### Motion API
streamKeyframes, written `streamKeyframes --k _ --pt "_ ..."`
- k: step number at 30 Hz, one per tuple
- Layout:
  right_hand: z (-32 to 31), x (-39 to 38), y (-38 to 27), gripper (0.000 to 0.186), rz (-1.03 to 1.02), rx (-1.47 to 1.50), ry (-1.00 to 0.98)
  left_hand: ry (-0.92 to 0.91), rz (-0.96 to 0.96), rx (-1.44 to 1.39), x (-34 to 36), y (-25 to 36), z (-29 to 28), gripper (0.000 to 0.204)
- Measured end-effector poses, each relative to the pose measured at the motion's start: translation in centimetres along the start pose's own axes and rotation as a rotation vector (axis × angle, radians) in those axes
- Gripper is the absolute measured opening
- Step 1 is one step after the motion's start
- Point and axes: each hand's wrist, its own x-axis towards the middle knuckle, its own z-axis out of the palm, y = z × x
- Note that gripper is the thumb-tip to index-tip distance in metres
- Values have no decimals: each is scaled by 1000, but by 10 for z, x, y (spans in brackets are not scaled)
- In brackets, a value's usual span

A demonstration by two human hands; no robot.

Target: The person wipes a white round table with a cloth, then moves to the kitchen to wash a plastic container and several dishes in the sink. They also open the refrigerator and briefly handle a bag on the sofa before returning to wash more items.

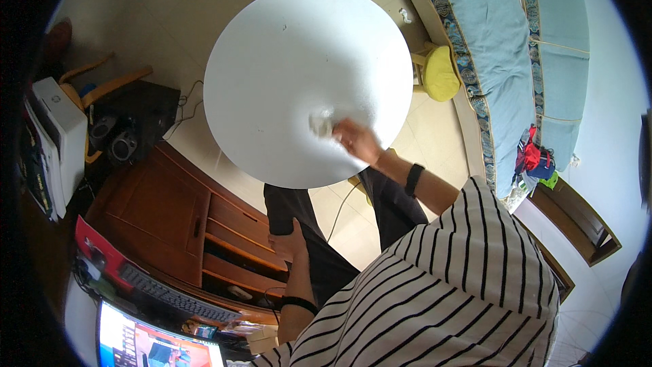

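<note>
A round white table (255,95) stands in front of my knees, with a few small dark specks on its top. Over its near right part, my right hand (356,139) is closed on a crumpled white tissue (320,126), slightly blurred and close to the tabletop. Around that spot the surface looks shiny, as if wet. My left hand (291,241) lies on my left thigh below the table's rim, thumb apart from the fingers and nothing visible in it.
A yellow-topped stool (440,73) stands right of the table, beside a seat with a blue-green cover (489,41). Brown wooden drawers (231,238), a keyboard (176,292) and a lit screen (159,346) are at lower left. Black speakers (122,143) sit farther left.
</note>
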Motion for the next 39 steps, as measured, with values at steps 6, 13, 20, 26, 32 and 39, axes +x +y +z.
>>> streamKeyframes --k 6,13,20,26,32,39 --pt "11 -20 10 13 -296 -125 -364 -36 -20 34 2 2 2 90" --pt "-73 172 75 13 244 -173 589 25 17 -3 6 -6 10 90" --pt "73 129 -66 19 -89 45 -336 -16 -15 25 2 -4 8 87" --pt "57 19 -42 29 -310 59 -993 29 -31 30 0 -4 10 91" --pt "-42 68 44 17 35 -106 -398 45 -4 -19 3 -10 14 91" --pt "-38 -21 48 8 661 48 352 14 -3 36 5 -12 17 88"
